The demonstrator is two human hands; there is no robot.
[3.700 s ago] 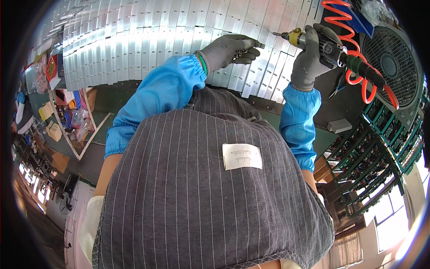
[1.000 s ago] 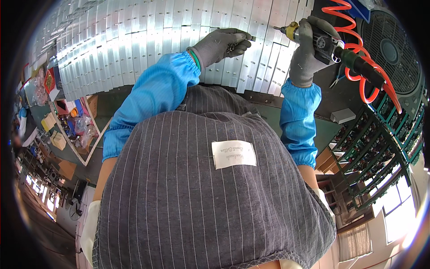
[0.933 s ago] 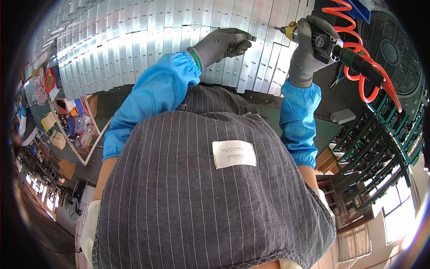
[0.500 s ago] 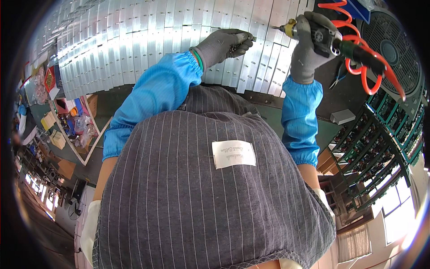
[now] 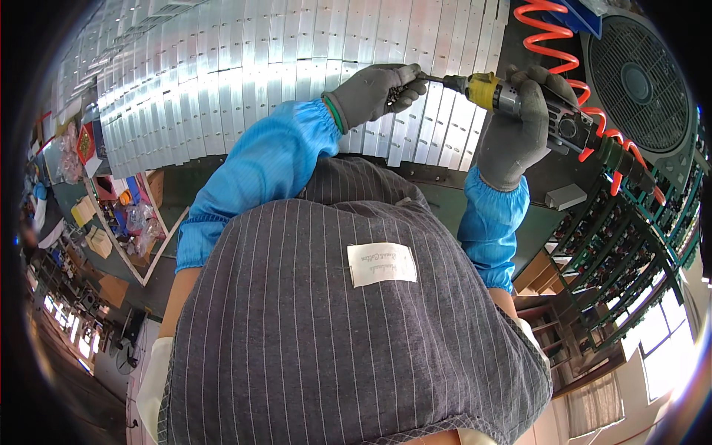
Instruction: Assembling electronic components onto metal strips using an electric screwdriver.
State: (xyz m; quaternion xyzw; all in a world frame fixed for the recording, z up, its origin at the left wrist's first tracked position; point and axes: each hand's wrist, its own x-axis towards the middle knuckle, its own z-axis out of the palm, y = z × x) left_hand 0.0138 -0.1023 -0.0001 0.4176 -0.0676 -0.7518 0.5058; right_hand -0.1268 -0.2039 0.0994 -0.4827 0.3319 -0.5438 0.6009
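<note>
My left hand (image 5: 374,95), in a grey glove, is closed on several small dark screws (image 5: 396,95) held in the curled fingers. Its thumb and forefinger pinch at the tip of a thin bit. That bit belongs to an air screwdriver (image 5: 486,90) with a yellow collar, which lies nearly level and points left. Wrapped round the tool's body is my right hand (image 5: 515,137), also gloved in grey. Whether a screw sits on the bit's tip is too small to tell. Both hands are above rows of shiny metal strips (image 5: 259,81) with small holes or studs.
A coiled orange air hose (image 5: 545,33) runs down to the tool's back end. Farther right stands a dark round-grilled fan (image 5: 634,81). A small grey block (image 5: 565,196) lies near the bench edge. Green racks (image 5: 615,245) hold many parts at right; a white-framed bin (image 5: 141,215) is at left.
My right hand has lowered slightly and turned the screwdriver, and its bit has come left to my left fingertips. My left hand has shifted slightly right and down.
</note>
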